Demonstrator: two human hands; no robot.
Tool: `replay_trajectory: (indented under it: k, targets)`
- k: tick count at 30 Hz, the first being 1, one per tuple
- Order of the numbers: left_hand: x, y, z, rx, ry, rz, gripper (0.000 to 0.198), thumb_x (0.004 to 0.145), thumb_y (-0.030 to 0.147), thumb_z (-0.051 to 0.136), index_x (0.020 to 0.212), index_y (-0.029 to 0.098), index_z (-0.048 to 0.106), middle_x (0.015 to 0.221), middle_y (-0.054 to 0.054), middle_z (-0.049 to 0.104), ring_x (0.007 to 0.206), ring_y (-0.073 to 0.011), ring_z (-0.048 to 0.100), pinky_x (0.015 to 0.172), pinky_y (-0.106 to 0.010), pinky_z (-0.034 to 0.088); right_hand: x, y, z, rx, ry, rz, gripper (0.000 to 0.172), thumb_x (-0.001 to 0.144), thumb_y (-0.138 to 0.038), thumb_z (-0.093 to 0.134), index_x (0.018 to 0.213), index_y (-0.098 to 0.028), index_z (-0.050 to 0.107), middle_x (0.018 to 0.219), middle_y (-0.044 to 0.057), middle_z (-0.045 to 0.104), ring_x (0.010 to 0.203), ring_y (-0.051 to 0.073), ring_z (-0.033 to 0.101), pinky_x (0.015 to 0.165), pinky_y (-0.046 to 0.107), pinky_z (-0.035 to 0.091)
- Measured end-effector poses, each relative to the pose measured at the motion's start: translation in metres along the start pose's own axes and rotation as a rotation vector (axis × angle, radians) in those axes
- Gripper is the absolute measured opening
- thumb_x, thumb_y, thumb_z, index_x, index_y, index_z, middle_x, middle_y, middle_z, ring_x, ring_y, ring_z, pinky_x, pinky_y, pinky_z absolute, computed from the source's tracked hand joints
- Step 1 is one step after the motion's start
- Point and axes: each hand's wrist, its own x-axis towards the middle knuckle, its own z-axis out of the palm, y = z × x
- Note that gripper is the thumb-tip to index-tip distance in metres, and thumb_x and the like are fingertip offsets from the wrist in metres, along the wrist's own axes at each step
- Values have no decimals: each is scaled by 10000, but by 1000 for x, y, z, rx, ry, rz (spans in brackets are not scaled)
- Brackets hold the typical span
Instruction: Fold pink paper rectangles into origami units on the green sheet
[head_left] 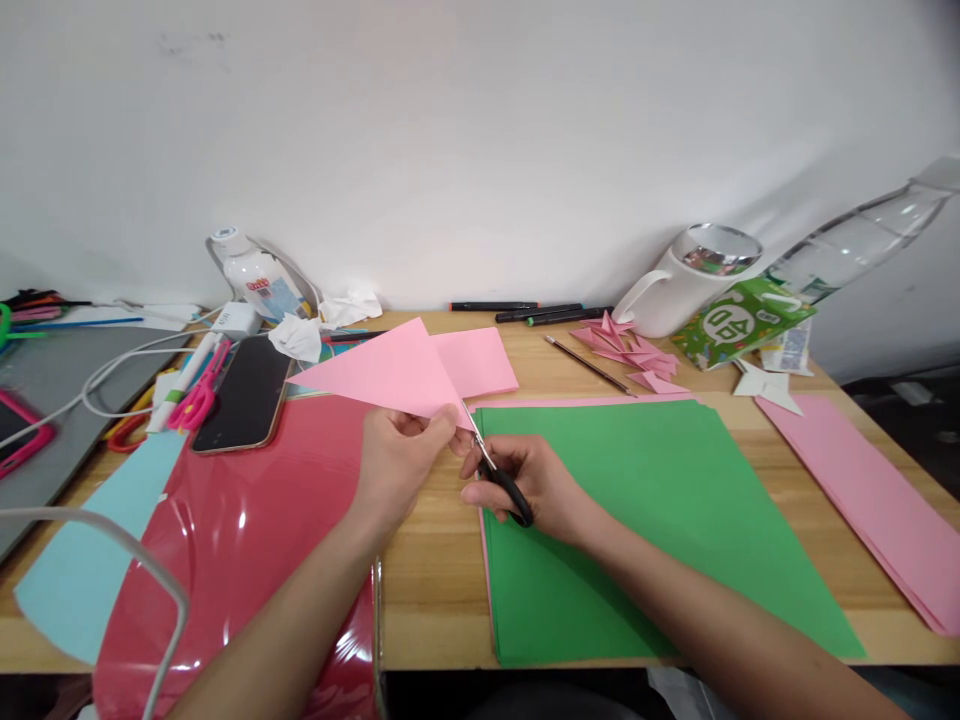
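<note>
Between thumb and fingers, my left hand [405,455] pinches a folded pink paper [390,370], its pointed end toward the left. My right hand [532,480] grips black-handled scissors [504,484], fingers through the loops. Their blades reach up to the paper's edge beside my left thumb; whether they are parted is hard to see. Behind the folded piece lies another pink paper [480,362], partly covered. Under my right hand is a stack of green sheets [660,500]. A red sheet pack in clear plastic [247,560] lies below my left forearm.
A phone [244,395], pink scissors [199,392] and white cables lie left. Folded pink paper pieces [626,345], a pencil [589,365] and black pens [517,310] are at the back. A white mug [682,285], green packet [742,322] and pink strips [862,500] stand or lie right.
</note>
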Motion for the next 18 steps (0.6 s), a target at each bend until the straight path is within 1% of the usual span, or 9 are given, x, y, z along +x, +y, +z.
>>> replay_trajectory:
  k: [3,8,14,18]
  targets:
    - [0,0,1,-43,-9,-21,183,687,200,607,511,153,627,515,-11,650,489,-130,599,515,-209,476,0,-1,0,11,-13,-2,478,564,-538,781,756,-155,570,502,-68,455,435,68,393,441,209,283]
    - [-1,2,1,-89,-24,-46,203,690,194,597,493,150,620,495,-11,640,462,-118,579,500,-207,469,1,-3,-1,59,-59,-43,497,547,-496,811,805,-153,560,561,-78,383,516,65,321,489,216,241]
    - [0,3,2,-45,-18,-45,198,686,195,593,496,153,625,483,-9,642,454,-120,585,494,-205,464,0,-6,-1,49,-92,-39,472,621,-514,762,839,-157,545,601,-59,418,543,76,347,513,229,256]
    - [-1,4,2,-24,-12,-37,183,679,186,602,500,153,625,498,-6,650,469,-122,594,504,-203,468,-1,-7,-1,61,-99,-28,498,576,-499,794,840,-165,536,585,-72,411,535,73,333,511,228,252]
